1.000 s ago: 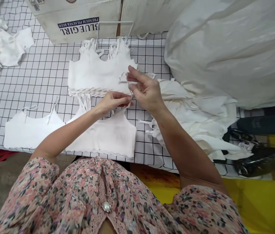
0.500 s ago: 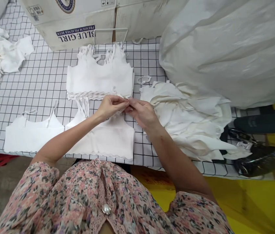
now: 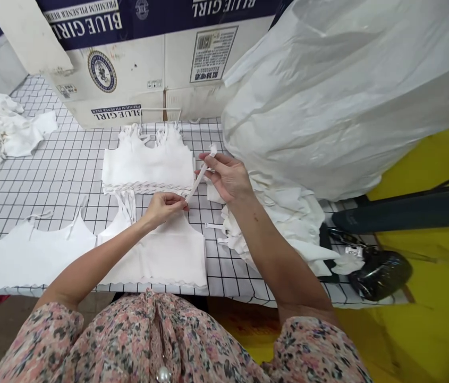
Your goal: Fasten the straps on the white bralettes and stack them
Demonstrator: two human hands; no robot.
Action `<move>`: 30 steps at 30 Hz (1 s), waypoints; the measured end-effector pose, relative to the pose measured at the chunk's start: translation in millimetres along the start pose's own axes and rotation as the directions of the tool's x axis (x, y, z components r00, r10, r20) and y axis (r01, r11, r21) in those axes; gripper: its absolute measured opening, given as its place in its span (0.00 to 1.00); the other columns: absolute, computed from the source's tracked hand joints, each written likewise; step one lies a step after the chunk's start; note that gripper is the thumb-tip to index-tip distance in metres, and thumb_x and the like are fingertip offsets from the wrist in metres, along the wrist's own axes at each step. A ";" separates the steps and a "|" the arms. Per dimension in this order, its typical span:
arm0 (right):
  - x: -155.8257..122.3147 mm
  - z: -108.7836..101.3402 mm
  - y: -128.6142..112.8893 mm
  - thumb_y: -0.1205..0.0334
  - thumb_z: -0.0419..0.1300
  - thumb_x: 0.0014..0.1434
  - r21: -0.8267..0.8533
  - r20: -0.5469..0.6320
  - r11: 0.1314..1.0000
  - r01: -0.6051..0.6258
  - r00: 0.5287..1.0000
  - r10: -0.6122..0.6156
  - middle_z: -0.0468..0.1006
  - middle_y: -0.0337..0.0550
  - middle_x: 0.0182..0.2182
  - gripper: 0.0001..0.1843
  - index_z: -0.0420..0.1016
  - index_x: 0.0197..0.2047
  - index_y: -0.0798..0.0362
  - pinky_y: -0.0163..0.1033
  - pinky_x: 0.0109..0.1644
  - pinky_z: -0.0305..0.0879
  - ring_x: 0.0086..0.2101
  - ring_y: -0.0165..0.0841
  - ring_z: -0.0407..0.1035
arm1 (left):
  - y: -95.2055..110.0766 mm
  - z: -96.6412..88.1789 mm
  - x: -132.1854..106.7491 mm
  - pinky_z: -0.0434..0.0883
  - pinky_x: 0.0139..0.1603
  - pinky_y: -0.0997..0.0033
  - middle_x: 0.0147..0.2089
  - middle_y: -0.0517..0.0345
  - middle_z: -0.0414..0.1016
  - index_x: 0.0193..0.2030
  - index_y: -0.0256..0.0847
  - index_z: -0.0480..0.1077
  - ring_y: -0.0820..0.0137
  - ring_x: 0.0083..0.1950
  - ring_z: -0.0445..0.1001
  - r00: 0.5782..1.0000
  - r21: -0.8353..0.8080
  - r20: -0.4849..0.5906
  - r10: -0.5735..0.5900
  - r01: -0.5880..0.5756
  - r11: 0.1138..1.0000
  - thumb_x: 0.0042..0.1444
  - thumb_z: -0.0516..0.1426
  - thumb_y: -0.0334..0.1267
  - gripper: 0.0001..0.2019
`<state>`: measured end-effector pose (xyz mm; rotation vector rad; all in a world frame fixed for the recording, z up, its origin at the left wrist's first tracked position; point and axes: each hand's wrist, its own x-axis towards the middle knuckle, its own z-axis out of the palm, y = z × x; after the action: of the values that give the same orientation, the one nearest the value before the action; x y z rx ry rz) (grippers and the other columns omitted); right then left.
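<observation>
strap (image 3: 199, 178) stretched taut between my hands: left hand (image 3: 163, 206) pinches its lower end over the top (image 3: 160, 252), right hand (image 3: 228, 175) pinches the upper end.

Top edge cuts off the white cardboard carton with blue band (image 3: 128, 69) and the large white plastic sack (image 3: 347, 90) — the carton's printed label (image 3: 213, 53) is too small to read. Lower end of the thin white fabric strap (image 3: 199, 176) is hidden inside the left hand (image 3: 163, 206).
</observation>
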<state>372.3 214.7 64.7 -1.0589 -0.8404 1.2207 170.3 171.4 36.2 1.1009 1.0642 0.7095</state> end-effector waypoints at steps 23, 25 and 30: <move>-40.6 -17.0 12.8 0.66 0.57 0.73 -0.578 0.684 0.025 0.816 0.501 -0.530 0.86 0.46 0.47 0.18 0.84 0.58 0.41 0.61 0.65 0.72 0.51 0.43 0.79 | 44.6 -6.8 -42.0 0.80 0.42 0.74 0.37 0.54 0.87 0.39 0.37 0.83 0.76 0.34 0.82 0.988 -0.279 0.150 -0.029 0.070 0.958 0.52 0.75 0.48 0.17; -44.5 -16.1 8.5 0.67 0.57 0.73 -0.550 0.676 0.154 0.821 0.546 -0.495 0.86 0.46 0.51 0.20 0.83 0.60 0.40 0.61 0.67 0.71 0.55 0.44 0.79 | 42.6 -7.5 -43.1 0.78 0.41 0.74 0.35 0.56 0.86 0.38 0.37 0.83 0.77 0.32 0.80 0.995 -0.247 0.104 -0.005 0.031 0.969 0.52 0.75 0.47 0.16; -72.3 -12.1 -9.1 0.56 0.55 0.75 -0.501 0.634 0.626 0.598 0.746 -0.205 0.81 0.44 0.64 0.22 0.80 0.67 0.38 0.60 0.75 0.67 0.67 0.44 0.72 | 33.9 -1.5 -53.8 0.76 0.40 0.72 0.32 0.58 0.82 0.36 0.39 0.82 0.76 0.34 0.78 0.996 -0.158 0.015 0.084 -0.081 0.984 0.54 0.74 0.47 0.14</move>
<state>373.8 141.3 72.4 -0.9948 -1.9839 0.7731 151.0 135.8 85.2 1.0184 0.9322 0.8320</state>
